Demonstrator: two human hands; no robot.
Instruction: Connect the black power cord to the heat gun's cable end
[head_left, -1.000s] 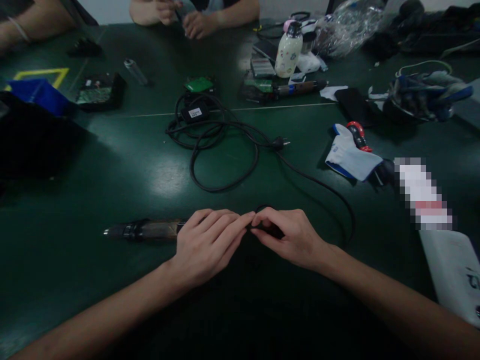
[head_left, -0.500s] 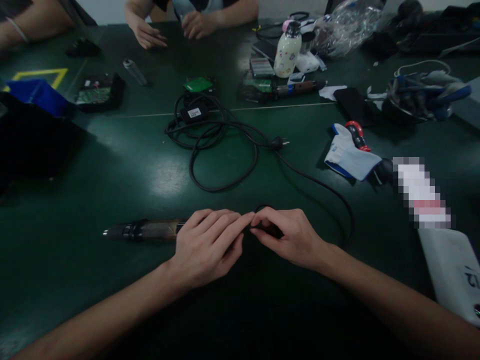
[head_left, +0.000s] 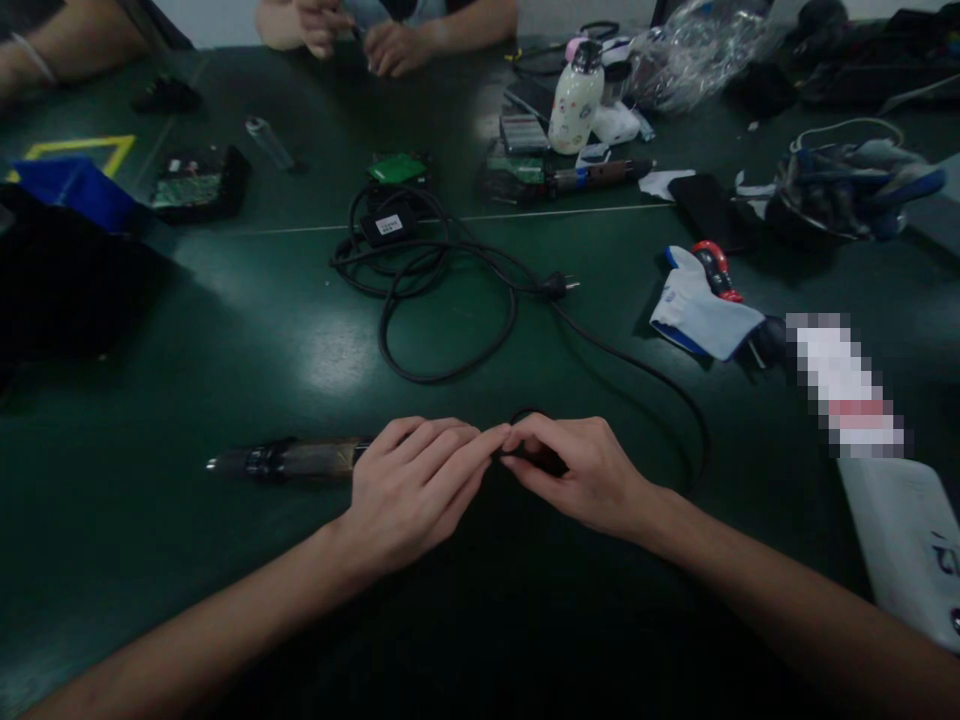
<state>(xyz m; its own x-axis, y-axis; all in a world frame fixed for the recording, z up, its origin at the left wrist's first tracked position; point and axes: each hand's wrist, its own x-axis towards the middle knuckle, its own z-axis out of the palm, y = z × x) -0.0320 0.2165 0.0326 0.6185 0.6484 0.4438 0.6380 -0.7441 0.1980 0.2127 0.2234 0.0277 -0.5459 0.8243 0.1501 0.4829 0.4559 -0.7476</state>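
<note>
An electric screwdriver [head_left: 307,460] lies on the dark green table with its bit end pointing left. My left hand [head_left: 420,485] is closed over its rear part, which is hidden beneath the palm and fingers. Close beside it, my right hand [head_left: 577,465] has thumb and forefinger drawn together on a black cable [head_left: 530,411], right at the left fingertips. What sits at the pinch itself is mostly covered. From behind the right wrist, a black cord [head_left: 703,440] curves back to a coiled heap with a two-pin plug [head_left: 555,286].
A labelled black adapter [head_left: 388,225] lies in the coil. Work gloves [head_left: 705,310] and a white case [head_left: 904,540] are on the right. Farther back stand a patterned bottle [head_left: 576,105], circuit boards [head_left: 400,168] and a second screwdriver [head_left: 600,175]. A co-worker's hands [head_left: 397,48] are across the table.
My left thumb has tucked in under the fingers; otherwise both my hands stay in place. Across the table, one of the co-worker's hands has lifted toward the other.
</note>
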